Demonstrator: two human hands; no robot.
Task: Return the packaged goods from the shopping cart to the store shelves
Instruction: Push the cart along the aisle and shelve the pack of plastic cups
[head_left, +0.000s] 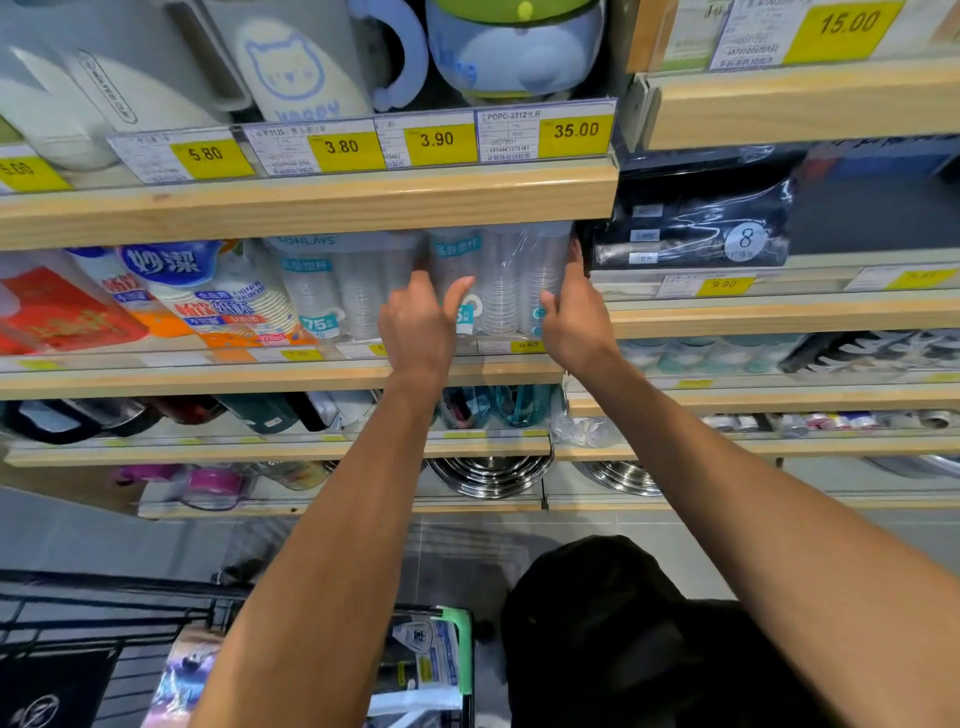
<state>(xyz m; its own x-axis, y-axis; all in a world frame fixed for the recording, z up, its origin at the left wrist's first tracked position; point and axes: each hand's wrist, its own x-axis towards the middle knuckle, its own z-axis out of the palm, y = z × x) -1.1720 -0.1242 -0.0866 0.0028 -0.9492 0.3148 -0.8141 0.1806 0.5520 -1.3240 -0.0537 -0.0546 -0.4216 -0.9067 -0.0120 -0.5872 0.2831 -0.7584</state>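
Both arms up at the shelving, reaching into the second wooden shelf (291, 376) from the top. Left hand (421, 325) pressed against the front of a clear plastic-wrapped pack of transparent disposable cups (501, 283), thumb spread to the right, fingers flat on the wrapper. Right hand (571, 317) clamped on the pack's right edge, fingertips curled around the corner beside the shelf divider. Pack gripped between the two hands, standing upright on the shelf, tucked under the board above, with a similar clear cup pack bearing a teal "75" label (322, 291) just to its left. Further left, white-and-orange paper cup sleeves (223, 296) leaning against each other. Yellow price tags (574, 132) lined along the upper shelf edge, pale cat-print bottle (298, 67) and blue mug (395, 52) above them. Down below, black wire shopping cart (104, 623) at the lower left with a green-edged packaged item (431, 660) lying inside, partly hidden behind the left forearm. Stainless steel bowls (488, 473) stacked on a low shelf.
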